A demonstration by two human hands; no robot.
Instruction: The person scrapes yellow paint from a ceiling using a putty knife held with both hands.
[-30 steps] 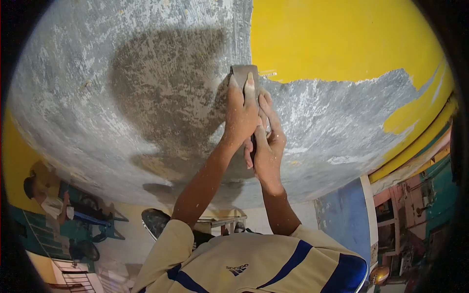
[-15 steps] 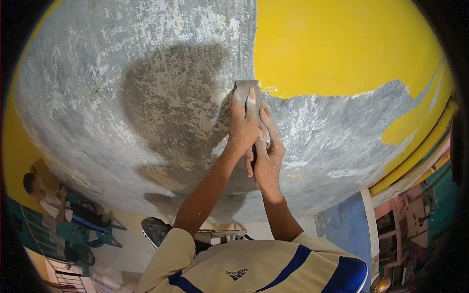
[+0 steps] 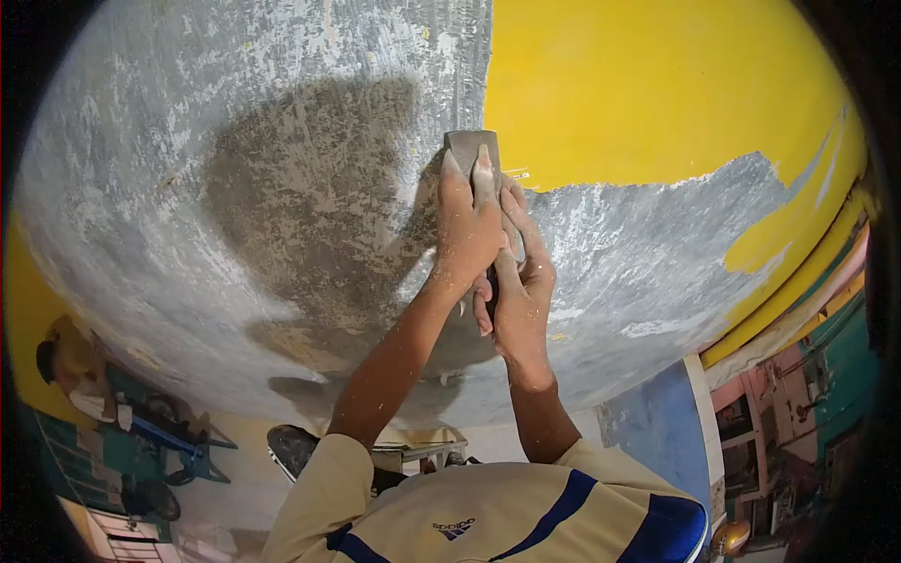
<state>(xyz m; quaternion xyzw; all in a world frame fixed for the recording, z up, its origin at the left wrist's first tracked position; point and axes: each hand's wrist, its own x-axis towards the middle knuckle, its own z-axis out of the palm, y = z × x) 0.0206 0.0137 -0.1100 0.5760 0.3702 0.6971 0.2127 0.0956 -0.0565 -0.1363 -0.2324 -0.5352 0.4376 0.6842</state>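
Observation:
A wide-bladed scraper (image 3: 472, 141) lies against the wall, its blade at the vertical edge where yellow paint (image 3: 648, 84) meets bare grey wall (image 3: 648, 225). My left hand (image 3: 469, 225) is on the blade, two fingers stretched along its face. Below and to the right, my right hand (image 3: 526, 300) is closed around the dark handle, which is mostly hidden by my fingers. Pale dust coats the fingers of both hands. A small loose flake (image 3: 519, 174) clings to the yellow paint just right of the blade.
Yellow paint with a ragged lower edge covers the upper right wall. At lower left, another person (image 3: 80, 375) is near a blue-framed object (image 3: 169, 436). A bench-like piece (image 3: 418, 450) stands below my arms. Cluttered shelving (image 3: 760, 422) is at lower right.
The scraper and both hands have moved up a little along the yellow paint's vertical edge. My grip looks the same. The camera view has shifted slightly.

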